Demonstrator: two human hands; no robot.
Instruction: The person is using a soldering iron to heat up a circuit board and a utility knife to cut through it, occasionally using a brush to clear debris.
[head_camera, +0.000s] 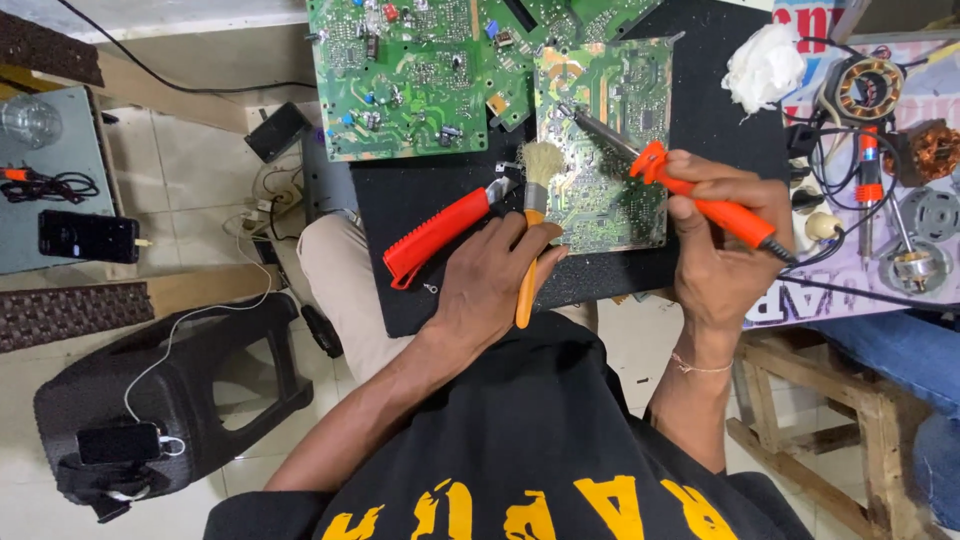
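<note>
Bare black mat (440, 195) left of brush (540, 165); red-handled pliers (440, 232) across it

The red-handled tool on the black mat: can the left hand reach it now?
Probably not freely: the left hand already holds a brush. The red-handled tool lies close beside it, uncovered.

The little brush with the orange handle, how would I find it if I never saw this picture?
Look at the black mat on the person's lap, covered with green circuit boards. The left hand near its front edge holds the brush, bristles resting on the smaller board. It has pale, fluffy bristles, unlike the red-handled tool beside it or the orange soldering iron in the right hand.
</note>
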